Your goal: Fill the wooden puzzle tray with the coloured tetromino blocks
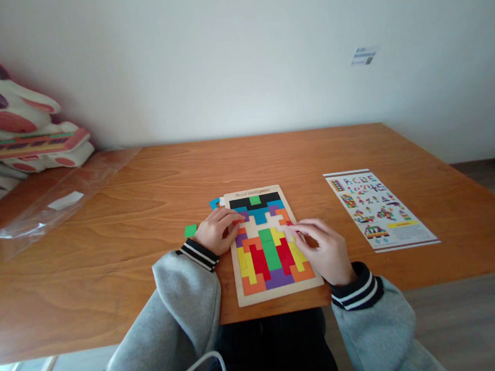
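Observation:
A wooden puzzle board (259,298) lies on the table in front of me, filled mostly with coloured block pieces, with bare wood showing in its upper middle. My left hand (217,230) reaches over the board's left edge, fingers curled and tips close together near purple and orange pieces; what they hold, if anything, is hidden. At the right edge, my right hand (325,247) pinches a small red puzzle piece (289,223) between thumb and forefinger, just over the board. Two loose pieces lie left of the board: a green piece (191,231) and a blue piece (214,203).
To the right lies a printed pattern sheet (380,210). A clear plastic bag (96,175) is spread at the table's left, near a toy keyboard shaped like an animal (31,146). A white cable (204,358) hangs by my lap at the front.

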Demonstrator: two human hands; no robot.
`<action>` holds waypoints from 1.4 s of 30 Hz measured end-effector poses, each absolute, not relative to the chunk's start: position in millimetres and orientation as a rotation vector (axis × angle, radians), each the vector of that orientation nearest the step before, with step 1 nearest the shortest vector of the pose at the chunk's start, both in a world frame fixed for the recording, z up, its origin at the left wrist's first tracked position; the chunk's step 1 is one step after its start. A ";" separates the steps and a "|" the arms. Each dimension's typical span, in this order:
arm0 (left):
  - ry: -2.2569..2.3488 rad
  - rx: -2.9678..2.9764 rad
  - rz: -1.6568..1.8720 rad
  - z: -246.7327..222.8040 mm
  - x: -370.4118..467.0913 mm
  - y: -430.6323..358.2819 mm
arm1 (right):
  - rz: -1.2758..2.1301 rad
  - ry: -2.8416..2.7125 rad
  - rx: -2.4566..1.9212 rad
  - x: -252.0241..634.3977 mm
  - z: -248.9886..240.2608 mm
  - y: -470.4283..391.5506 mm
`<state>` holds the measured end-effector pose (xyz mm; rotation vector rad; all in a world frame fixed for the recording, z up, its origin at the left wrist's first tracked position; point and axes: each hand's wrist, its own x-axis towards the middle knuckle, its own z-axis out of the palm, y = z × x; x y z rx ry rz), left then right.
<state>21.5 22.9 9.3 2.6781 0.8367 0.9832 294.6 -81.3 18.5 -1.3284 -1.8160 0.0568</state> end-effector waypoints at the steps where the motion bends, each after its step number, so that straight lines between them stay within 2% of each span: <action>1: 0.838 2.675 0.980 9.5 21.4 22.8 | 0.007 -1.861 -1.309 293.9 20.0 -81.5; 8: 0.849 2.660 1.001 8.9 21.4 22.5 | -0.229 -2.087 -1.217 295.2 21.5 -83.0; 13: 0.828 2.673 1.016 8.6 21.3 22.5 | -0.194 -2.164 -1.136 297.6 17.4 -84.0; 23: 0.830 2.661 1.026 6.2 21.9 22.3 | 0.056 -2.102 -1.239 299.4 20.1 -90.4; 37: 0.846 2.673 1.002 8.7 21.9 22.0 | 0.028 -2.129 -1.217 301.9 18.4 -92.7; 42: 1.057 2.685 1.104 15.1 6.2 25.1 | -0.003 -2.121 -1.191 302.8 15.8 -93.2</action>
